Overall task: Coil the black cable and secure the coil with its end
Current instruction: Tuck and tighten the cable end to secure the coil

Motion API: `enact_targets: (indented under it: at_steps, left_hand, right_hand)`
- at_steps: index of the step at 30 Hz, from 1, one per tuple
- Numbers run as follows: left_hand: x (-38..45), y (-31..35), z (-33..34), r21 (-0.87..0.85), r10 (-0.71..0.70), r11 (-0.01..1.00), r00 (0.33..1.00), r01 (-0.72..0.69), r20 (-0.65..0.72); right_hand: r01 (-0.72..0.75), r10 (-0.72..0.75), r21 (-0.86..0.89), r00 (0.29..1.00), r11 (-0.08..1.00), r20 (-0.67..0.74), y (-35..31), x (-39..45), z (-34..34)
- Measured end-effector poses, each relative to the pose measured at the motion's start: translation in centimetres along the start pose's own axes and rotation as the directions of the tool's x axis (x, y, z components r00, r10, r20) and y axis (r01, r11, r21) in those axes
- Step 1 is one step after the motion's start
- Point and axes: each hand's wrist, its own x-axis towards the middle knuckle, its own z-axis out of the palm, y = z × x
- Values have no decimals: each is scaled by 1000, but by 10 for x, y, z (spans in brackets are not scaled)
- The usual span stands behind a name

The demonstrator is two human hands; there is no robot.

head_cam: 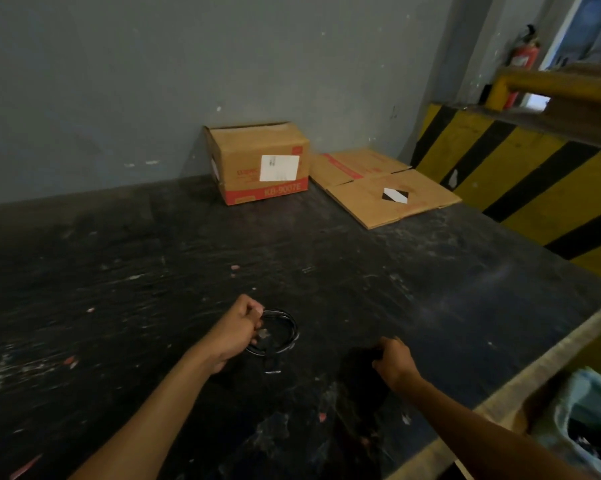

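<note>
Where our two bare forearms reach out over the dark, scuffed table point(327, 258), the right hand point(394, 362) lies nearer to us, knuckles up and fingers curled under; the dim light keeps us from telling whether it grips anything, though something dark sits just under its fingertips. A little farther out, our left hand point(238, 329) is closed around the left side of the black cable point(285, 327), thumb and fingers pinching its loops together. The cable is wound into a small round coil that rests on the table just right of that hand, and a short end with a pale connector point(271, 368) trails out of the coil toward us. We cannot tell whether that end is wrapped around the loops.

The tabletop is black, scratched and flecked with pale and pinkish specks, and a light strip edges its right side. Beyond that edge, close to us, we see a bluish plastic bag point(583, 414). At the far side of the table an upright cardboard box point(257, 164) with a white label stands against the grey wall point(153, 81), and a flattened cardboard sheet point(378, 185) lies just to its right. Farther right runs a yellow-and-black striped barrier point(534, 188), with a red fire extinguisher point(522, 60) behind it.
</note>
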Motion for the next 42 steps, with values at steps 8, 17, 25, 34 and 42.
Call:
enact_targets:
  at_steps: [8,17,25,34,42]
  left_hand:
    - [-9,8,-19,50,17,999,998,-14,-62]
    - [-12,8,-38,70,42,997,988,-32,-149]
    - [-9,-1,-40,74,40,997,989,-29,-143]
    - [-3,3,-28,136,9,991,994,5,-106]
    - [-5,28,-24,-104,-2,995,999,-3,-45]
  right_hand:
    - [128,-144,156,985,979,94,-64,4,-6]
    - [326,-300,-111,932,939,201,-115,4,-13]
    - [256,-207,-207,950,944,233,-75,-5,4]
    - [396,-431,310,901,864,51,-132,-18,-31]
    - [678,-684,290,723,675,-96,-203,-50,-54]
